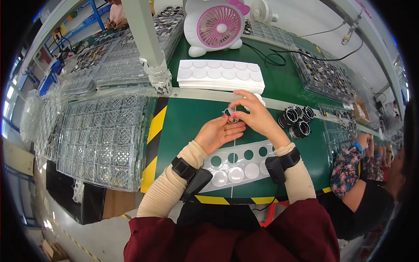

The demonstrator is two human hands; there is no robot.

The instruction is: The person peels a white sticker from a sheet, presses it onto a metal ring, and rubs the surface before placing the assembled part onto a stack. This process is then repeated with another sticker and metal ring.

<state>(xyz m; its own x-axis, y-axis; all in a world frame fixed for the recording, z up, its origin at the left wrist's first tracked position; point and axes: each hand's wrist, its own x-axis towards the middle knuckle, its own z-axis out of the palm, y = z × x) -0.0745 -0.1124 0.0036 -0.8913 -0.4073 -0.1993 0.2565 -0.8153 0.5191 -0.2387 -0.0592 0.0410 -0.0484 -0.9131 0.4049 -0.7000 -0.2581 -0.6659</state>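
Over the middle of the green table, my left hand [218, 134] pinches a small ring-shaped part [230, 113] with a dark rim between thumb and index finger; its other fingers are stretched out. My right hand [257, 114] grips the same ring from the far right side, thumb and finger meeting at it. Fingers cover much of the part. Below the hands lies a clear sheet of round white stickers [236, 174], with a row of vacant round spots along its far side. Right of my right hand stands a cluster of several black-and-silver rings [297, 120].
A stack of white sticker sheets [220, 74] lies beyond my hands, before a white-and-pink fan [220, 28]. Clear plastic trays [98, 139] are piled at left, by a post [152, 52]. Another tray of parts [323, 74] is at far right. A co-worker's sleeved arm [345, 170] is at right.
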